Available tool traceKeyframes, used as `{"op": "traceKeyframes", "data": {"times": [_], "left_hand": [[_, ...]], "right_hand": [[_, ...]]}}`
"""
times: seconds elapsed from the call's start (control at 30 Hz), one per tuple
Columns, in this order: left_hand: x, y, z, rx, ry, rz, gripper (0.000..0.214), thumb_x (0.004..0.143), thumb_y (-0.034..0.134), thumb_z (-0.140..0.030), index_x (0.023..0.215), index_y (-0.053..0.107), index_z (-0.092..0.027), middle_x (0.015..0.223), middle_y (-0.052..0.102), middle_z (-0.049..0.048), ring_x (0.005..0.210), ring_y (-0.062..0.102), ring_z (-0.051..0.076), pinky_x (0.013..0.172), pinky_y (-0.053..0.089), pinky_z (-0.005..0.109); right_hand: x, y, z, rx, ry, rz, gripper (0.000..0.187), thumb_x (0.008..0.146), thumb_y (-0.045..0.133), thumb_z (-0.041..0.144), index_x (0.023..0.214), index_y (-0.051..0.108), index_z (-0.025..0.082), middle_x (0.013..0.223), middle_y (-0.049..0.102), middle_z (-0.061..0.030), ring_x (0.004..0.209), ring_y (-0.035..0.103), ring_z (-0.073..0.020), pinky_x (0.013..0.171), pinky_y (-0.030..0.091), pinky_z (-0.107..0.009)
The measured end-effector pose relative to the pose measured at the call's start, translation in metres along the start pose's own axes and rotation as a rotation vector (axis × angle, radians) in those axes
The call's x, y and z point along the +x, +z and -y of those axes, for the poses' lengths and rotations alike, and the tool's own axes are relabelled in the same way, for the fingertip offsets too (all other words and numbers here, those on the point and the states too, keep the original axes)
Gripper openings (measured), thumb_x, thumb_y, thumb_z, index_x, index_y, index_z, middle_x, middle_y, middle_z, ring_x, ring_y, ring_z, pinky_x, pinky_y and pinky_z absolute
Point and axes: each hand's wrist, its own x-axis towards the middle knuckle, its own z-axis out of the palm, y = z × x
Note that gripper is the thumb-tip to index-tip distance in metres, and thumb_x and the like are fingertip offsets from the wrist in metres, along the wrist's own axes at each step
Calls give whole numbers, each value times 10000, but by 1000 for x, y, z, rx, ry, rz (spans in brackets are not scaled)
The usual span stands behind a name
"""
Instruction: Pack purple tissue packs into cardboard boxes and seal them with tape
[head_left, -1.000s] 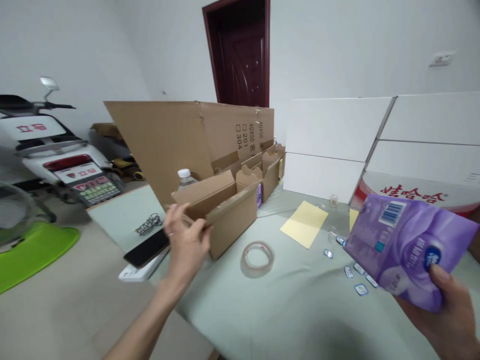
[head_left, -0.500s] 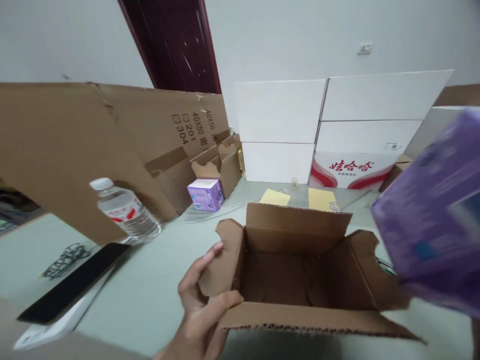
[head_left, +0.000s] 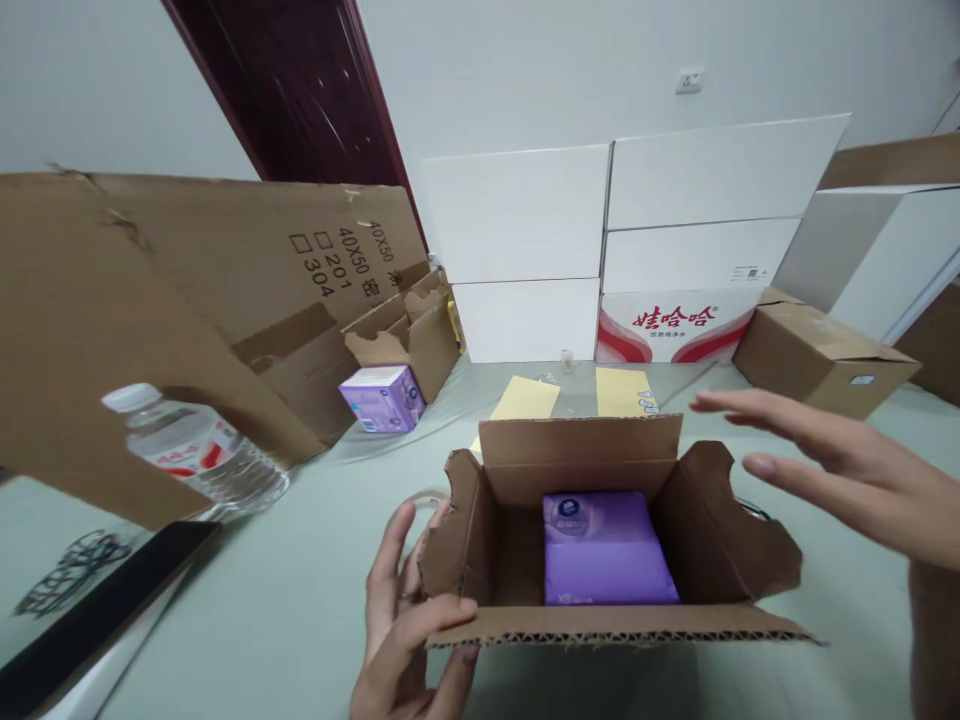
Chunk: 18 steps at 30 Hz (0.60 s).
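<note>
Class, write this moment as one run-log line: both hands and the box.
left hand: grips cardboard box front edge | right hand: open, right of box | inside box: purple tissue pack

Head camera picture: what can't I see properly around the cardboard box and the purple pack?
The purple pack: its small print is too small to read, and the front flap of the cardboard box hides its near edge.
The left hand: the bottom edge of the head view cuts off the wrist, and the box hides some fingers.
The right hand: the right edge of the view cuts off the arm.
The black slab: the bottom-left corner cuts it off.
</note>
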Motion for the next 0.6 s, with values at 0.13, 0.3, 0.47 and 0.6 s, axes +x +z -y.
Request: {"op": "traceKeyframes", "data": {"times": [0.13, 0.3, 0.47, 0.6], "left_hand": [[11, 8, 4, -174, 116, 54, 93, 960, 503, -226, 1035, 521, -277, 1523, 501, 82, 1349, 542, 310, 1211, 221, 634], [23, 20, 8, -177, 60, 23, 234, 972, 523, -350, 1186, 468, -276, 999, 766, 27, 1048, 713, 256, 1231, 136, 597], [33, 31, 3, -22, -134, -146, 333, 928, 564, -248, 1254, 504, -277, 1251, 546, 92, 1212, 552, 243, 1022, 471, 407], [35, 31, 3, 41, -179, 13, 276, 967, 472, -303, 1234, 539, -282, 1422, 441, 105, 1369, 422, 283, 1083, 430, 465]], "right_hand": [[24, 1, -22, 95, 127, 212, 977, 741, 751, 546, 1574, 265, 388, 1547, 475, -65, 1385, 474, -389, 885, 608, -426], [43, 30, -7, 126, 109, 313, 971, 770, 754, 460, 1588, 245, 331, 1587, 413, -71, 1406, 461, -341, 1067, 502, -444], [45, 22, -10, 231, -127, 397, 442, 887, 649, 442, 1318, 655, 346, 1533, 496, -27, 1443, 413, -310, 1123, 431, -461], [42, 14, -12, 253, -147, 502, 383, 830, 691, 544, 1149, 765, 344, 1515, 519, -25, 1476, 340, -361, 1143, 380, -525]]}}
